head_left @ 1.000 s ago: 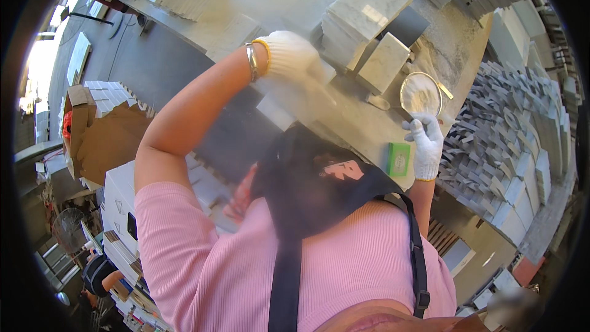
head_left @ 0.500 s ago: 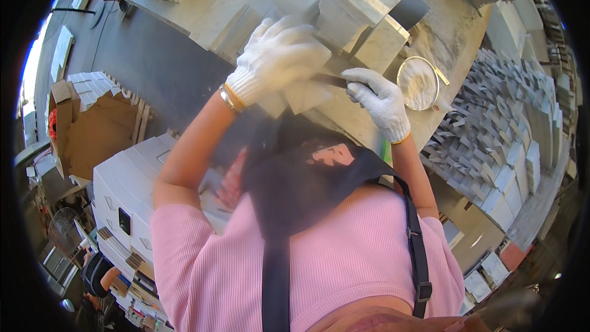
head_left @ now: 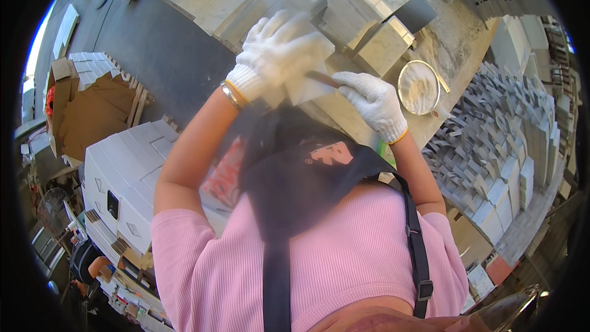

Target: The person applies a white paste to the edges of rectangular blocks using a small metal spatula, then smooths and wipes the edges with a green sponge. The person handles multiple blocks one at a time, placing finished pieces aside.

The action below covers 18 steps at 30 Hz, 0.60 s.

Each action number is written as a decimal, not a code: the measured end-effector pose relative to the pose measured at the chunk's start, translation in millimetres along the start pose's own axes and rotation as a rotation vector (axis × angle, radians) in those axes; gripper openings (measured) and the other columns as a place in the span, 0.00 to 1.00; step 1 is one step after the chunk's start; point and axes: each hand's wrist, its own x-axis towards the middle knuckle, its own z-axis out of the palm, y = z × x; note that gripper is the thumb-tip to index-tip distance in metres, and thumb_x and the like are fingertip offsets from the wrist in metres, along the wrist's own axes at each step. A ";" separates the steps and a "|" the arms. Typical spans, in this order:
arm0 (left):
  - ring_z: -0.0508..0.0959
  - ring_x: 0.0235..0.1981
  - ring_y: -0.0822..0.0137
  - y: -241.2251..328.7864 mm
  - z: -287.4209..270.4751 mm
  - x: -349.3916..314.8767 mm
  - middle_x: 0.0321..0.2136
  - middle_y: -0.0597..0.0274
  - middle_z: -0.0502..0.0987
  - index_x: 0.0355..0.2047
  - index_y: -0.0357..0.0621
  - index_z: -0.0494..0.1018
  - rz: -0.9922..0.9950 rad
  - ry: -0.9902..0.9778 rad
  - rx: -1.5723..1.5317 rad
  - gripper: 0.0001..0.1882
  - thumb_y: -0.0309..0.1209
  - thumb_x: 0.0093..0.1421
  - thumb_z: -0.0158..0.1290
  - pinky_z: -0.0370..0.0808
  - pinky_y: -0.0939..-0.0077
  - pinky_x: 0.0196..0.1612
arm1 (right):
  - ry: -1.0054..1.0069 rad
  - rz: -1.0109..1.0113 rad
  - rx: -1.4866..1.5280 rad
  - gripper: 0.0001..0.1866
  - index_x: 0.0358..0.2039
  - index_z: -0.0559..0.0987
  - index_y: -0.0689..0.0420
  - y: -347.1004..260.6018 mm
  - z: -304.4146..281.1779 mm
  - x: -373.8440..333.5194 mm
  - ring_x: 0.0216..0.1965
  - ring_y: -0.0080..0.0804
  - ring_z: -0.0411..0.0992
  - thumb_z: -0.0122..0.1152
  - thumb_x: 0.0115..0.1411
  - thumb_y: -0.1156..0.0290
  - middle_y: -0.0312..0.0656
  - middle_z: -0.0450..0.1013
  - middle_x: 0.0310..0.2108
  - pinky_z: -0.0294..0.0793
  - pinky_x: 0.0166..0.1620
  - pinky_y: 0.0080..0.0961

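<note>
My left hand (head_left: 270, 55), in a white knit glove, grips a pale stone tile (head_left: 307, 90) above the near edge of the work table. Its thumb side is smeared, so part of the grip is hidden. From the right, my gloved right hand (head_left: 372, 101) closes around a narrow, dark, flat-bladed tool (head_left: 324, 78). The blade points left and meets or nearly meets the tile; contact is hard to tell. Beyond my hands stand stacked white-grey marble tiles (head_left: 375, 0) and a thick block of them (head_left: 385, 46). A round white bowl (head_left: 419, 88) of pale material sits right of my right hand.
The dusty table (head_left: 455, 40) runs toward the upper right. Many upright stone pieces (head_left: 491, 135) are packed together at the right. White boxes (head_left: 129, 169) stand at the left, with an open cardboard carton (head_left: 101, 107) behind. Another person's arm (head_left: 98, 265) shows at lower left.
My right hand has shifted slightly left and down, with the tool. The left hand stays nearly in place with the tile, which now shows more plainly. The whole view has moved a little.
</note>
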 end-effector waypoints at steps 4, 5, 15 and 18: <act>0.67 0.65 0.41 1.8 -1.5 1.2 0.69 0.56 0.65 0.61 0.64 0.73 0.008 -0.014 0.003 0.23 0.47 0.67 0.52 0.65 0.42 0.64 | 0.016 -0.043 -0.088 0.16 0.50 0.84 0.57 1.6 2.3 -5.8 0.39 0.32 0.80 0.68 0.60 0.78 0.44 0.82 0.39 0.78 0.45 0.25; 0.67 0.65 0.41 1.6 -1.2 1.0 0.69 0.56 0.65 0.61 0.63 0.73 0.011 -0.005 0.000 0.23 0.47 0.66 0.52 0.66 0.43 0.64 | 0.019 -0.036 -0.077 0.16 0.50 0.84 0.57 1.4 2.9 -7.1 0.39 0.32 0.80 0.68 0.60 0.78 0.44 0.82 0.39 0.79 0.45 0.26; 0.71 0.61 0.45 -1.3 13.4 -0.4 0.65 0.58 0.70 0.56 0.62 0.75 0.022 0.102 0.065 0.23 0.41 0.60 0.61 0.71 0.47 0.58 | 0.144 0.031 0.017 0.16 0.51 0.84 0.59 -4.3 21.2 -16.3 0.39 0.32 0.81 0.67 0.61 0.78 0.46 0.83 0.43 0.80 0.45 0.27; 0.72 0.60 0.46 -3.6 17.1 -0.3 0.63 0.59 0.72 0.55 0.61 0.76 0.019 0.104 0.103 0.23 0.40 0.58 0.62 0.72 0.49 0.58 | 0.143 0.064 0.041 0.17 0.51 0.83 0.59 -2.6 25.5 -18.1 0.42 0.34 0.82 0.67 0.61 0.77 0.47 0.83 0.45 0.80 0.47 0.28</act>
